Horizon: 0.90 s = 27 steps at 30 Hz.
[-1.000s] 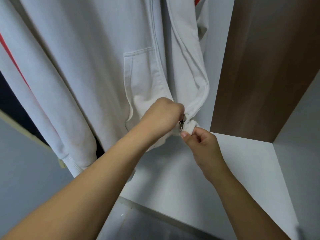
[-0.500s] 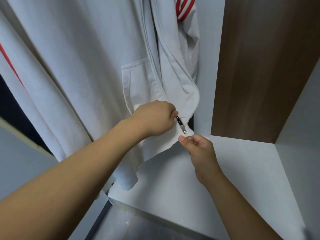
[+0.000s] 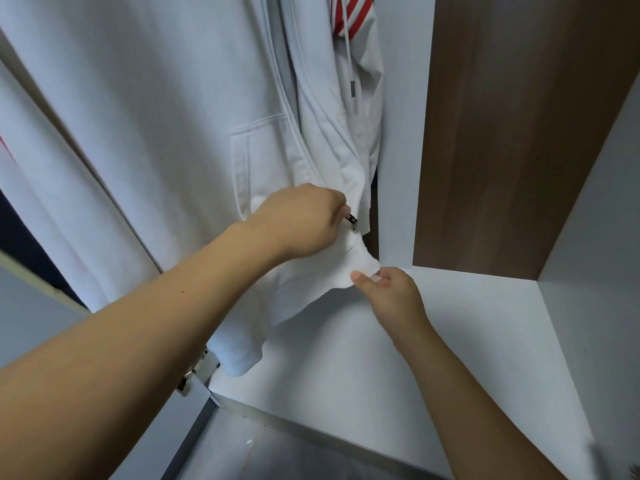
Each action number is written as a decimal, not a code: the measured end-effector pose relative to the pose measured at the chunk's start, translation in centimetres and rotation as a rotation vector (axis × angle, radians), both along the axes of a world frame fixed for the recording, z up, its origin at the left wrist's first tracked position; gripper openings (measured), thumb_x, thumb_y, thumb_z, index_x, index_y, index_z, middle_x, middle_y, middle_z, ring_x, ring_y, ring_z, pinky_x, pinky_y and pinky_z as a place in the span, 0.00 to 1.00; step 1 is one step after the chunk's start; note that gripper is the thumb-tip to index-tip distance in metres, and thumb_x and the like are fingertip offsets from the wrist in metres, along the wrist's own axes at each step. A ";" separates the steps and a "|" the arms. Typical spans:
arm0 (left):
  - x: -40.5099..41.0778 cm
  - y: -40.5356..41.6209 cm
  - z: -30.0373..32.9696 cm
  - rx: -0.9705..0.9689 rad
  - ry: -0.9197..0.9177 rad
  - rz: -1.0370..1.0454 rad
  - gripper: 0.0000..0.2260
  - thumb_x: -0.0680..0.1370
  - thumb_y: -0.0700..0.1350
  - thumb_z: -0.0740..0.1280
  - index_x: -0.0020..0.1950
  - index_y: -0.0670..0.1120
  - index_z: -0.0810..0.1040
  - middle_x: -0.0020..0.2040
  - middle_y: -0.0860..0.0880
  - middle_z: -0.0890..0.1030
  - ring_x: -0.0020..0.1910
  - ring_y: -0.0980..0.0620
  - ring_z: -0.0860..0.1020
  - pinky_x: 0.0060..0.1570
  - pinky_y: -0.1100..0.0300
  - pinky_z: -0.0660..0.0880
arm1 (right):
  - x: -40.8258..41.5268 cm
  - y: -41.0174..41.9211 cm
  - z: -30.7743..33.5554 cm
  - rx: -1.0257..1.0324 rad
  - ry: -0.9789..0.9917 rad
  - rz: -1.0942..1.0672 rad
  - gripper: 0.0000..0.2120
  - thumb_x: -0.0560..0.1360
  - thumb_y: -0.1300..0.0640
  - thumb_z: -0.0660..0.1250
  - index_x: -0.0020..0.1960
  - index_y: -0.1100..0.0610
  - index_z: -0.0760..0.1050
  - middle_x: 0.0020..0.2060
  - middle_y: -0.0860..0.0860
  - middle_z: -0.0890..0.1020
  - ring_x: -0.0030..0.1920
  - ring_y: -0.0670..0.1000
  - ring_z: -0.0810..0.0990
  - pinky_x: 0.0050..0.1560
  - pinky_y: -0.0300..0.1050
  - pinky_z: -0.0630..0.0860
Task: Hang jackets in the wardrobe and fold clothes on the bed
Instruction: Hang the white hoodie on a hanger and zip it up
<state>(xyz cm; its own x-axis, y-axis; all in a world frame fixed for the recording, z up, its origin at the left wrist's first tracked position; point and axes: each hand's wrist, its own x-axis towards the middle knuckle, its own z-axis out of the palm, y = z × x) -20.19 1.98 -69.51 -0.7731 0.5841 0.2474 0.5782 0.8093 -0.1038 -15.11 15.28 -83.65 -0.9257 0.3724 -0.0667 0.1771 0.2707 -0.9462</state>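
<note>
Wardrobe [image 3: 485, 133]: white floor, brown back panel; I see the jacket [image 3: 156, 116] hanging inside.
Left hand [image 3: 301, 226]: fingers curled, pinching the zip pull [image 3: 351, 220].
Right hand [image 3: 391, 289]: thumb and fingers pinch the hem [image 3: 360, 268], just below the pull.
Zip axis: I judge it runs up from the hem; left hand nearer.

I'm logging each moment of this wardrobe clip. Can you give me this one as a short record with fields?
place: inside a wardrobe with a white floor and a brown wood panel
garment: white zip hoodie hanging
left hand: pinches the zipper pull
right hand: pinches the bottom hem, drawing it down
zipper: near the bottom, front open above
other: red-and-white striped lining, drawstring
</note>
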 end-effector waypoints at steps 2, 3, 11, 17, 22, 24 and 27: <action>0.7 0.3 0.2 -0.007 -0.015 -0.041 0.12 0.83 0.51 0.53 0.43 0.49 0.69 0.40 0.48 0.75 0.44 0.42 0.75 0.39 0.55 0.67 | -0.2 0.1 0.6 0.227 -0.070 -0.036 0.32 0.73 0.40 0.69 0.71 0.55 0.68 0.63 0.54 0.71 0.64 0.57 0.70 0.64 0.55 0.69; 0.9 0.4 0.3 -0.009 -0.010 -0.048 0.12 0.83 0.51 0.53 0.43 0.50 0.69 0.40 0.48 0.76 0.44 0.43 0.75 0.39 0.54 0.67 | -0.3 0.1 1.0 0.251 0.010 -0.038 0.33 0.73 0.40 0.70 0.73 0.52 0.67 0.65 0.52 0.70 0.66 0.57 0.68 0.66 0.55 0.67; 0.5 1.2 2.8 -0.160 0.225 0.036 0.10 0.80 0.47 0.58 0.53 0.47 0.78 0.50 0.42 0.82 0.50 0.40 0.79 0.48 0.54 0.68 | 0.2 -0.8 0.9 0.362 0.297 -0.105 0.16 0.76 0.51 0.69 0.32 0.55 0.72 0.32 0.46 0.72 0.40 0.53 0.69 0.45 0.45 0.60; -2.2 -0.5 8.3 -0.049 0.509 0.113 0.07 0.78 0.49 0.59 0.42 0.48 0.69 0.44 0.38 0.81 0.46 0.38 0.76 0.46 0.51 0.57 | 0.3 -1.2 1.9 0.437 0.104 0.005 0.10 0.77 0.53 0.66 0.46 0.60 0.80 0.42 0.54 0.81 0.48 0.58 0.77 0.52 0.49 0.70; -0.8 -0.4 8.2 -0.117 0.449 0.045 0.07 0.80 0.49 0.59 0.42 0.50 0.69 0.38 0.45 0.77 0.42 0.42 0.74 0.46 0.53 0.56 | -1.5 -2.3 7.9 0.199 0.251 0.105 0.08 0.74 0.48 0.67 0.51 0.48 0.77 0.44 0.43 0.78 0.50 0.52 0.77 0.56 0.52 0.72; -1.0 -0.1 8.8 -0.132 0.423 0.058 0.09 0.81 0.48 0.57 0.41 0.49 0.67 0.34 0.49 0.70 0.39 0.45 0.69 0.46 0.54 0.56 | -3.1 -2.4 10.3 0.262 0.308 0.072 0.09 0.76 0.48 0.65 0.38 0.49 0.71 0.31 0.42 0.74 0.39 0.52 0.75 0.44 0.48 0.70; -1.6 0.2 10.7 -0.214 0.429 0.052 0.12 0.80 0.47 0.58 0.37 0.50 0.64 0.31 0.51 0.66 0.36 0.46 0.67 0.47 0.53 0.56 | -4.1 -2.6 12.1 0.540 0.236 0.068 0.15 0.78 0.51 0.63 0.35 0.54 0.66 0.30 0.49 0.72 0.34 0.55 0.72 0.32 0.44 0.60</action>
<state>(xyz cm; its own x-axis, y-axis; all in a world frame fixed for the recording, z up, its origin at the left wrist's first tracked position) -21.76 2.15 -58.76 -0.6569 0.6201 0.4289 0.4060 0.7703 -0.4917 -19.18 12.72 -71.54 -0.9157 0.2354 0.3258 -0.0558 0.7283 -0.6830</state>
